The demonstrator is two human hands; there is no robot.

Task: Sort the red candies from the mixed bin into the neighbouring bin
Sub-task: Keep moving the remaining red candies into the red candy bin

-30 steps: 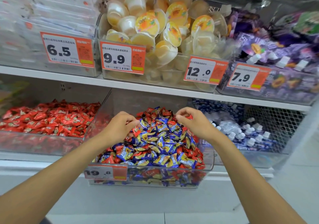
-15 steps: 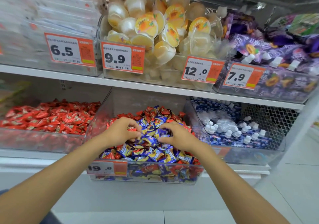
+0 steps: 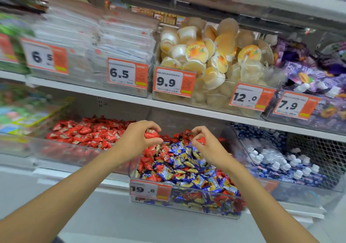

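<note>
The mixed bin on the lower shelf holds a heap of blue and red wrapped candies. To its left stands a clear bin filled with red candies only. My left hand is raised over the mixed bin's left rear and pinches a red candy between thumb and fingers. My right hand hovers over the heap's middle and pinches a smaller red candy.
A bin of blue and white packets stands right of the mixed bin. The upper shelf carries jelly cups, flat white packs and purple pouches, with orange price tags along its front. A white shelf edge runs below.
Both hands dug into the heap, then rose out of it, each now pinching a red candy. The camera view has swung to the left and blurred at the left side.
</note>
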